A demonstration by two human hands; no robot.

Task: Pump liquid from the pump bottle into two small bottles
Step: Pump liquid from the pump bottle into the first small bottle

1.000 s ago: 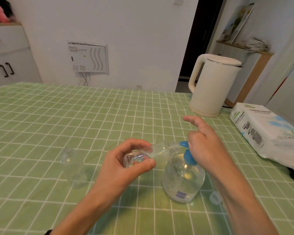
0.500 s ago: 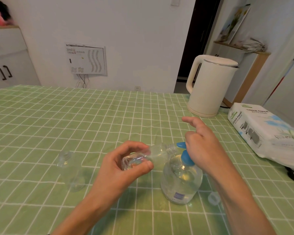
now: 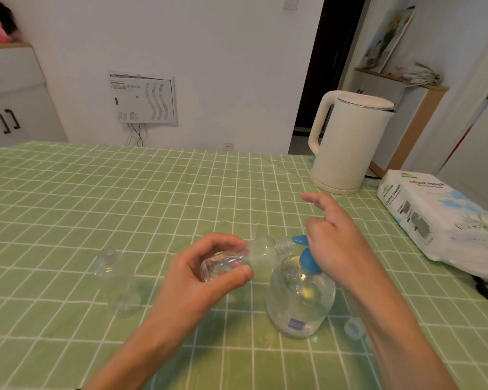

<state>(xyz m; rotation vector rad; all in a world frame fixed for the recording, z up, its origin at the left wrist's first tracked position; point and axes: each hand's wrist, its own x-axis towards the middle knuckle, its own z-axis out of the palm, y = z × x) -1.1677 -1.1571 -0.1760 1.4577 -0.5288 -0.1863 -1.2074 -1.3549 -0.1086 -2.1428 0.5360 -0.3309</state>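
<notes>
Left hand (image 3: pixel 192 280) pinching clear plastic small bottle (image 3: pixel 261 253), right hand (image 3: pixel 341 246) curled over round pump bottle (image 3: pixel 299 299)

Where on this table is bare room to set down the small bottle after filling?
The widest bare cloth lies beyond the second small bottle, reaching from the left edge to the kettle. The near left corner is free. The right is crowded: the pump bottle under the right hand, the left hand holding the small bottle, cap, tissue pack.
</notes>
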